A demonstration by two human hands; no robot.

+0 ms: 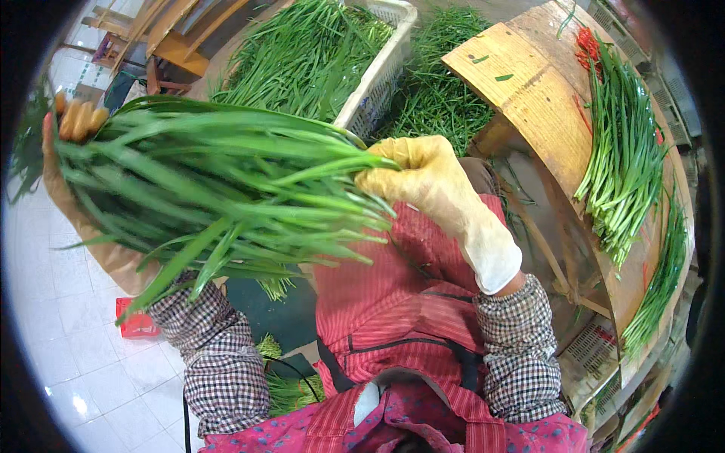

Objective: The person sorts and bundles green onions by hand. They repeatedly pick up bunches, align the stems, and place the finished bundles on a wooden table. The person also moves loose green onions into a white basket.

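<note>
A large bunch of garlic chives lies sideways across my view, its long flat green leaves fanned out and partly blurred. My left hand, in a yellowish rubber glove, cradles the bunch from below and around its left end, with the fingertips curled over the top. The bunch hides most of that palm. At the right end, my right hand, gloved alike, has thumb and fingers closed on a few of the chives. Below it, a red striped apron covers my lap.
A white plastic crate heaped with chives stands ahead, beside a loose chive pile. On the wooden table at right lie a thick chive bundle, a thinner bundle and red ties. A red plastic basket sits on the tiled floor.
</note>
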